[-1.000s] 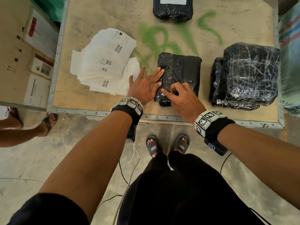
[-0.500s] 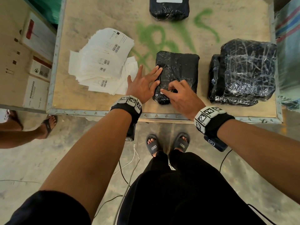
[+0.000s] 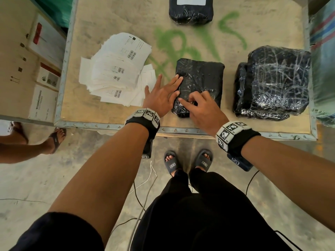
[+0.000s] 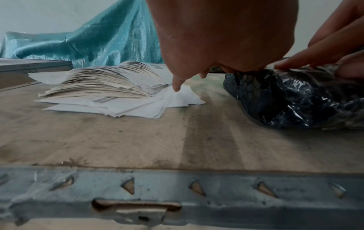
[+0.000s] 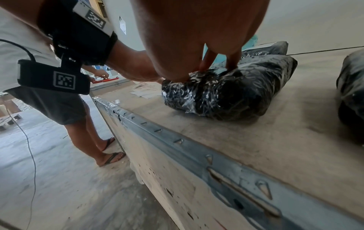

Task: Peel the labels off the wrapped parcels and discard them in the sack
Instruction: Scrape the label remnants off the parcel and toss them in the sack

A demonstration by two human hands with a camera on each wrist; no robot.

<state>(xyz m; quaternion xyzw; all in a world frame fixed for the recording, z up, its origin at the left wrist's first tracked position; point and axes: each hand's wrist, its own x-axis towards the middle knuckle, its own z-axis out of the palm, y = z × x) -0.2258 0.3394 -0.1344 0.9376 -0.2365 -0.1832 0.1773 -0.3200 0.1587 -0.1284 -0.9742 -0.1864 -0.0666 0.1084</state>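
Note:
A black parcel [image 3: 203, 77] wrapped in clear film lies near the table's front edge; no label shows on its top. My left hand [image 3: 163, 88] lies flat, its straight fingers resting on the parcel's left edge and its thumb stretched toward the stack of peeled labels [image 3: 116, 73]. My right hand [image 3: 188, 99] is curled over the near left part of the parcel [image 5: 236, 93], thumb and forefinger pinching at the film. At the far edge stands another black parcel [image 3: 190, 13] with a white label [image 3: 191, 0] on top.
Bigger black wrapped parcels [image 3: 272, 82] are piled at the right. A striped woven sack [image 3: 324, 66] hangs past the table's right rim, and teal woven fabric [image 4: 88, 43] lies behind the labels. Cardboard boxes [image 3: 27, 69] stand at the left, beside another person's foot [image 3: 56, 138].
My right fingers have curled in tighter on the parcel's near left part. The left hand has stayed flat in the same spot.

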